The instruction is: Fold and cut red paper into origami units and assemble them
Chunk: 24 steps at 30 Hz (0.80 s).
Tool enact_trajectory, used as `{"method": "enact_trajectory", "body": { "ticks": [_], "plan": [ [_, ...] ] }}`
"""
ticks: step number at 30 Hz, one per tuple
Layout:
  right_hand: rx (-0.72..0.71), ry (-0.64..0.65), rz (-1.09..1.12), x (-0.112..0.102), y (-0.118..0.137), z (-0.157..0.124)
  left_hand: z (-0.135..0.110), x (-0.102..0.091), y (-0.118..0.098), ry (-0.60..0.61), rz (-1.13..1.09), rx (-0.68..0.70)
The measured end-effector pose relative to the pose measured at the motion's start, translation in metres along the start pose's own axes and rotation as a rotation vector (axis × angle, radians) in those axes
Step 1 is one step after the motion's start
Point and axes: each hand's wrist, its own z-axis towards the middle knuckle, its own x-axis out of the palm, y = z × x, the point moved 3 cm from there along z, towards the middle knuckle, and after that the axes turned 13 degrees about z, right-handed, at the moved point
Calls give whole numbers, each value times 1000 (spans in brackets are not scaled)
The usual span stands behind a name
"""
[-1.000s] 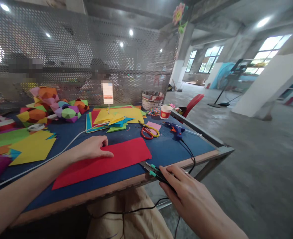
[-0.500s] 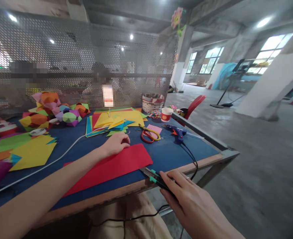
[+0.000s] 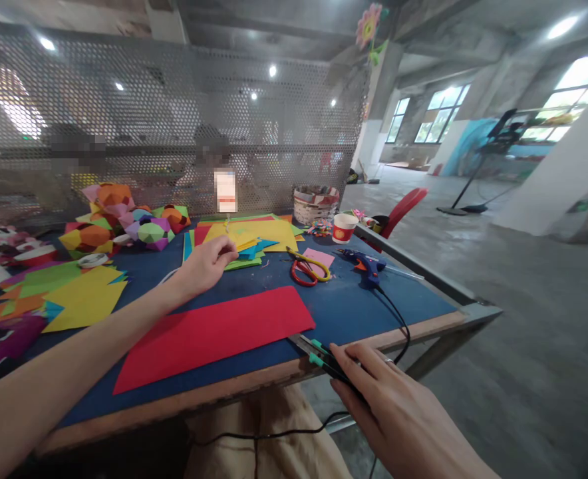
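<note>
My right hand [image 3: 374, 392] is closed around a utility knife [image 3: 331, 362] with a black and green handle. Its grey blade points left, with the tip at the near right corner of a red paper sheet [image 3: 219, 336]. That long sheet lies flat along the table's front edge. Above the sheet's far edge, my left hand [image 3: 207, 266] is apart from it, fingers curled together. Whether anything tiny is between those fingers cannot be seen. Just beyond it are blue paper pieces [image 3: 254, 249] and yellow paper [image 3: 284, 236].
Scissors [image 3: 306, 269] with red and yellow handles lie on pink paper [image 3: 326, 258]. A blue glue gun [image 3: 366, 263] trails a black cord. Behind stand a paper cup [image 3: 344, 228] and a woven basket [image 3: 316, 204]. Folded paper balls [image 3: 149, 233] sit left, before a perforated metal screen [image 3: 284, 133].
My left hand has lifted off the red sheet and moved left and away, uncovering it. My right hand still holds the knife by the sheet's corner. The view has shifted slightly.
</note>
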Motion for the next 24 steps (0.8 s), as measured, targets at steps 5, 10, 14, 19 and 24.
{"method": "enact_trajectory", "body": {
  "ticks": [5, 10, 14, 19, 24],
  "plan": [
    [18, 38, -8, 1, 0, -1, -11, 10, -21, 115, -23, 143],
    [39, 54, -10, 1, 2, -1, 3, 55, -35, 234, -15, 228],
    [55, 51, -5, -1, 3, 0, 11, 71, -31, 261, 15, 242],
    [42, 24, -5, -2, 4, 2, 12, 76, -29, 263, 46, 237],
    [47, 33, -18, -2, 5, 2, 17, 76, -26, 210, 58, 161]
  ]
}}
